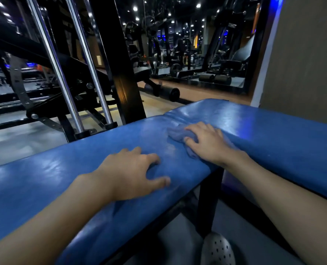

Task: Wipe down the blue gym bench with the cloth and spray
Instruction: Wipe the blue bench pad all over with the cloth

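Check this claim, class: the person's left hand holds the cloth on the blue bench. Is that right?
Wrong hand. The head view shows the right hand holding the cloth on the blue bench; the left hand rests bare on the padding.

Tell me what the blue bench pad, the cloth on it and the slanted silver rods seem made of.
Blue padded bench top: likely vinyl or faux leather, glossy, with glare and soft creases. Crumpled grey-blue cloth under the right hand: soft matte fabric, bunched in folds. Slanted silver rods: polished metal, probably chromed steel, showing bright streaks.
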